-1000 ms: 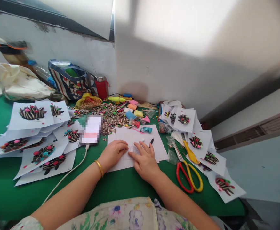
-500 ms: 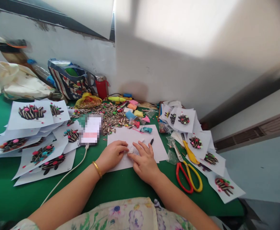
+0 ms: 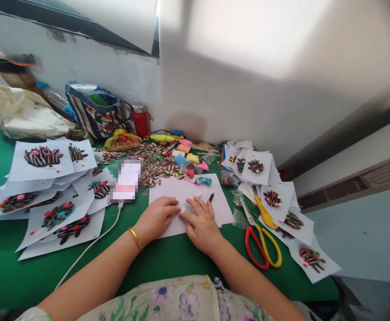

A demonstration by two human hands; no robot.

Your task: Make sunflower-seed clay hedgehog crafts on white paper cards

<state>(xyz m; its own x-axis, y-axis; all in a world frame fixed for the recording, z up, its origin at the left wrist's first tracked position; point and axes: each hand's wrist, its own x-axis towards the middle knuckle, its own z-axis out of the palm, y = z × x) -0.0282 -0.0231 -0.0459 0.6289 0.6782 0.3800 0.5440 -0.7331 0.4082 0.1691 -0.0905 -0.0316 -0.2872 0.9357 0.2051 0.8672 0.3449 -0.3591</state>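
Observation:
White paper sheets (image 3: 168, 186) lie on the green table in front of me, with both hands resting on them. My left hand (image 3: 160, 216) has its fingers drawn together, thumb close under them; anything inside that hold is hidden. My right hand (image 3: 199, 223) lies fairly flat, fingers spread and pointing up and left. Between the fingertips sits a small pale, greyish patterned piece (image 3: 188, 208), partly covered by the right fingers, too small to name. A black pen tip (image 3: 211, 196) shows just beyond the right fingers. A teal clay packet (image 3: 203, 180) sits at the sheet's far edge.
Left, stacked seed-and-clay pictures (image 3: 43, 156) and a phone (image 3: 126, 183) with a white cable (image 3: 97, 240). Behind, striped sunflower seeds (image 3: 154, 162), coloured clay (image 3: 193, 158) and a red flask (image 3: 141, 121). Right, scissors (image 3: 263, 245), a yellow-handled tool (image 3: 266, 216) and more pictures (image 3: 273, 199).
The right fingers have shifted very slightly over the small pale piece. Both hands otherwise stay in nearly the same place on the paper.

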